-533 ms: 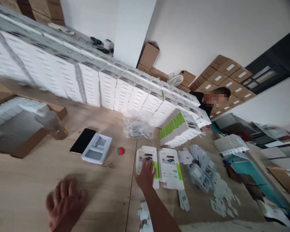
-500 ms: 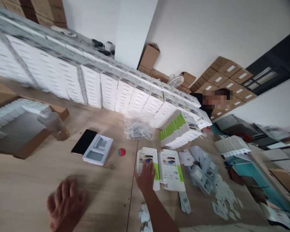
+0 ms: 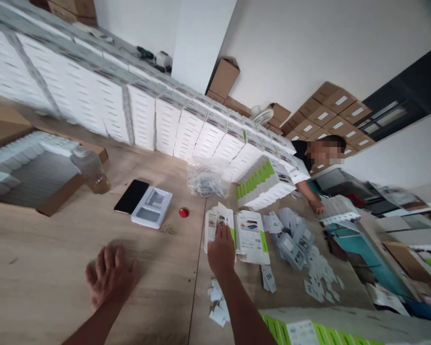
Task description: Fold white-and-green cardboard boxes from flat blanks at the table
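Note:
On the wooden tabletop my left hand [image 3: 112, 273] rests palm down with its fingers apart, holding nothing. My right hand [image 3: 221, 249] lies over a flat printed white-and-green carton [image 3: 210, 234], fingers stretched out on its surface and covering part of it. Just right of that carton lies a second flat carton [image 3: 250, 239] of the same kind. A white plastic tray insert [image 3: 152, 207] with two recesses sits beside a black phone [image 3: 131, 196], ahead of my left hand. Between the insert and the cartons is a small red round object [image 3: 184, 212].
A long wall of stacked white boxes [image 3: 168, 127] runs along the back. An opened cardboard box [image 3: 59, 196] and a clear bottle [image 3: 90, 170] stand left. Bagged parts [image 3: 208, 182], small packs [image 3: 290, 249] and paper pieces [image 3: 323, 273] lie about. A co-worker's hand [image 3: 316, 206] touches white trays [image 3: 339, 209].
My right hand has moved further over the carton, whose top flap now stands up. The small round object showed red and blue before, now red. A co-worker's arm has come out toward the white trays.

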Demonstrator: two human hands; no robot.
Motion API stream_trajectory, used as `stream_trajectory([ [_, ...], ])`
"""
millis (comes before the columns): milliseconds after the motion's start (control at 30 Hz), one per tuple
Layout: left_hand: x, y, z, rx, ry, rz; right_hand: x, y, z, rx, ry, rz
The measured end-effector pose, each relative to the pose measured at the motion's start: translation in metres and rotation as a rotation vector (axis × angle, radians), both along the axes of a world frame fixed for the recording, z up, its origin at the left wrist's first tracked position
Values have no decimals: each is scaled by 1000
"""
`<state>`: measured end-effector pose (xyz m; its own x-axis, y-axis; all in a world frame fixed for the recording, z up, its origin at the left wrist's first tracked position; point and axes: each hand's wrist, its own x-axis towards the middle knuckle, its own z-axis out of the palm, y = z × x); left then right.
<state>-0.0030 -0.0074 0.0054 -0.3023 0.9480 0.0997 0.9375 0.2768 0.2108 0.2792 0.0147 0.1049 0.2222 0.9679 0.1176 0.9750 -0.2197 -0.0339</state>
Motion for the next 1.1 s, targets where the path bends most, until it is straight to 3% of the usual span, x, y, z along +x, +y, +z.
stream_trajectory([
  [100,-7,-4,-1,87,-199,-6,-18,-53,30,137,15,122],
  [200,-8,-19,19,76,-695,-22,-43,-116,36,214,38,253],
  [267,-3,-37,49,-58,-1056,-160,-64,-151,28,233,60,291],
  [300,2,-46,67,-138,-1158,-292,-76,-164,22,247,71,298],
  [367,14,-62,107,-412,-1559,-543,-101,-182,11,299,92,307],
  [433,28,-70,145,-613,-1714,-589,-123,-191,8,339,126,332],
  [467,33,-72,162,-623,-1743,-540,-131,-192,11,334,153,354],
  [567,38,-72,207,-509,-1730,-499,-131,-192,39,269,262,436],
  [633,33,-70,232,-489,-1629,-603,-112,-190,69,300,309,417],
  [767,24,-68,270,-535,-1240,-868,-61,-178,136,484,296,319],
  [867,30,-68,289,-551,-1024,-1020,-35,-168,176,499,283,446],
  [967,41,-71,306,-522,-893,-1134,-20,-163,199,397,305,552],
  [1100,46,-77,324,-533,-715,-1195,-12,-168,206,323,271,495],
])
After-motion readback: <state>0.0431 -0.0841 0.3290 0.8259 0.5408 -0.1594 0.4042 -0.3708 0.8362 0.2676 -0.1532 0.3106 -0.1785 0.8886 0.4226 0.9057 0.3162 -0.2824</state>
